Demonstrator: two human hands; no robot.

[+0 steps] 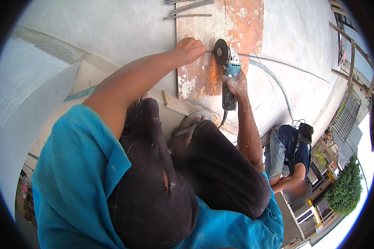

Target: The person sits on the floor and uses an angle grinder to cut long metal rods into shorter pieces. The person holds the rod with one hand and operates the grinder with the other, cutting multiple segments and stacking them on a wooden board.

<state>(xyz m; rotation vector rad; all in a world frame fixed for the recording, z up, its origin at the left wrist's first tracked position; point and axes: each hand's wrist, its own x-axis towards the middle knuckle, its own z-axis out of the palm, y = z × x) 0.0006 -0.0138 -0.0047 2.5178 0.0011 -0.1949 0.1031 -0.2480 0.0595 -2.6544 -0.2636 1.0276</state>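
Observation:
My left hand (190, 50) is closed around a thin metal rod (286, 65) lying across a worn, paint-stained board (193, 76). My right hand (237, 86) grips the black body of a teal angle grinder (232, 70). Its dark disc (221, 52) is at the rod, just right of my left hand, with orange sparks (218, 66) spraying below it. Several short rods (187, 16) lie at the board's far end.
A co-worker (291, 153) crouches at right. A pale hose (278, 85) curves over the floor. A short wooden piece (178, 104) lies near my feet. A wooden frame (352, 62), metal mesh (345, 116) and small tree (345, 186) stand at the far right.

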